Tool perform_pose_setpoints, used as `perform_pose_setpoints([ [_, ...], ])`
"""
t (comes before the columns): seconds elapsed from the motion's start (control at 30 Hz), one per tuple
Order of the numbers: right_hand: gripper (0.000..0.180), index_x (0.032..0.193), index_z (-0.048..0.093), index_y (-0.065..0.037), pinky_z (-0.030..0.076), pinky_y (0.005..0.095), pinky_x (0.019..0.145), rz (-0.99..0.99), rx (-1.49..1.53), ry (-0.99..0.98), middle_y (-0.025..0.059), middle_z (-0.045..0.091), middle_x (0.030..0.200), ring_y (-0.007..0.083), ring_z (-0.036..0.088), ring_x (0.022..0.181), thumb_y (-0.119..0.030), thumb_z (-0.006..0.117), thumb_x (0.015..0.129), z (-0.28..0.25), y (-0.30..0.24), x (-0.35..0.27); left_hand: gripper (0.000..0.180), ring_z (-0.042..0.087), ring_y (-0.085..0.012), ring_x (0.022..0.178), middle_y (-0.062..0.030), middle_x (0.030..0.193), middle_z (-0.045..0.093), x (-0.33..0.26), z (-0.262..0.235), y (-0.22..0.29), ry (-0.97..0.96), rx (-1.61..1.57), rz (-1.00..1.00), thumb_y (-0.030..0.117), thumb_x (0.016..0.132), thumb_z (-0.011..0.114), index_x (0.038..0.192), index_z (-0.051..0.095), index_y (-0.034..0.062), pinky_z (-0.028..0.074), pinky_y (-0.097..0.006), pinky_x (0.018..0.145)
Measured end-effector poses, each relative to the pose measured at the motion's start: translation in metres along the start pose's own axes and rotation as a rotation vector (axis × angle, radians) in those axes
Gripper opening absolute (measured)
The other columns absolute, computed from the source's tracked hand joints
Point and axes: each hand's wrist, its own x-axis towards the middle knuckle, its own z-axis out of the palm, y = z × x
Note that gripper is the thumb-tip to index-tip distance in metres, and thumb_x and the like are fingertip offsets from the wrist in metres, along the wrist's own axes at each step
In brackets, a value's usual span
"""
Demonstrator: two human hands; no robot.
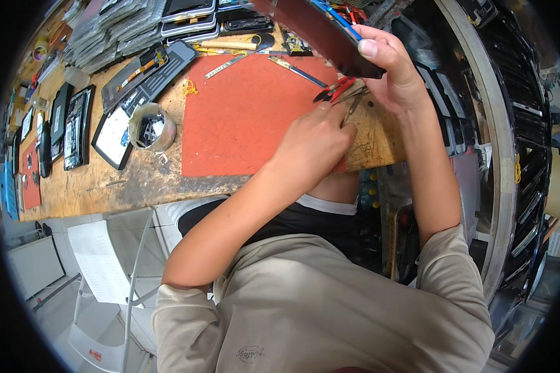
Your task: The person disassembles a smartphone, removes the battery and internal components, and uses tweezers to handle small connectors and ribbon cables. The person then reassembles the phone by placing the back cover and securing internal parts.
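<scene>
Right hand [395, 71]: I see it gripping the edge of a dark panel [320, 38].
Dark panel: tilted, raised at the bench's far right.
Left hand [320, 137]: beside tweezers [355, 105] and red pliers [340, 89]; I cannot tell whether it grasps either.
Red mat [242, 124]: right of a cup [168, 132].

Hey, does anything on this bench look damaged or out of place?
Yes: the brown wooden bench has a dark, scuffed patch by the round translucent plastic cup, unlike the lighter wood to its left.
</scene>
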Motion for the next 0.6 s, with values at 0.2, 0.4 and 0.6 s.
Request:
perform_pose_setpoints([
  [0.2, 0.044, 0.121, 0.072, 0.0, 0.056, 0.0309, 0.096, 0.013, 0.132, -0.098, 0.0059, 0.075, 0.11, 0.0136, 0.07, 0.101, -0.032, 0.078, 0.092, -0.003, -0.003, -0.003, 0.023, 0.065, -0.0332, 0.111, -0.0117, 0.108, 0.065, 0.001, -0.016, -0.013, -0.126, -0.012, 0.035, 0.008, 0.087, 0.072, 0.11, 0.077, 0.0108, 0.056, -0.046, 0.095],
  [0.4, 0.041, 0.119, 0.072, 0.001, 0.057, 0.0322, 0.1, 0.008, 0.181, -0.098, 0.0068, 0.075, 0.112, 0.0135, 0.071, 0.103, -0.031, 0.077, 0.094, 0.001, -0.002, -0.004, 0.017, 0.065, -0.034, 0.113, -0.0135, 0.109, 0.066, 0.032, -0.025, -0.019, -0.408, -0.062, 0.139, 0.015, 0.091, 0.071, 0.106, 0.079, 0.0128, 0.054, -0.046, 0.093],
  [0.6, 0.046, 0.119, 0.071, 0.001, 0.056, 0.0315, 0.099, 0.008, 0.129, -0.069, 0.0064, 0.076, 0.11, 0.0131, 0.071, 0.103, -0.033, 0.081, 0.09, 0.002, -0.003, -0.004, 0.025, 0.063, -0.0376, 0.117, -0.0154, 0.123, 0.067, 0.052, -0.017, -0.016, -0.638, -0.102, 0.14, 0.016, 0.089, 0.076, 0.112, 0.075, 0.0071, 0.053, -0.049, 0.096],
])
